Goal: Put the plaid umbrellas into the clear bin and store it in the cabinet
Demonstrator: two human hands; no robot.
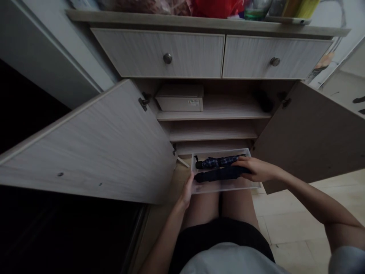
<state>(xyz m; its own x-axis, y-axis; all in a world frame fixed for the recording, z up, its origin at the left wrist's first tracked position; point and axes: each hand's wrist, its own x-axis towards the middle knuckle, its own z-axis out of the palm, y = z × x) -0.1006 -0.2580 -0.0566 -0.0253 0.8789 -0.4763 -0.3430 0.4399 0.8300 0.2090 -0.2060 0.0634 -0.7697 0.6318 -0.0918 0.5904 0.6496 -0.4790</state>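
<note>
A clear plastic bin rests over my thighs in front of the cabinet. Inside it lie two folded umbrellas side by side: a dark blue plaid umbrella at the back and a plain dark umbrella nearer me. My left hand grips the bin's left end, its fingers partly hidden by the wall. My right hand reaches in from the right, fingers closed round the right end of the plain dark umbrella. Its fingertips lie close to the plaid one.
Both cabinet doors, left and right, swing out on either side. A lidded box sits on the upper shelf, with a dark object to its right. Two drawers run above, under a cluttered top.
</note>
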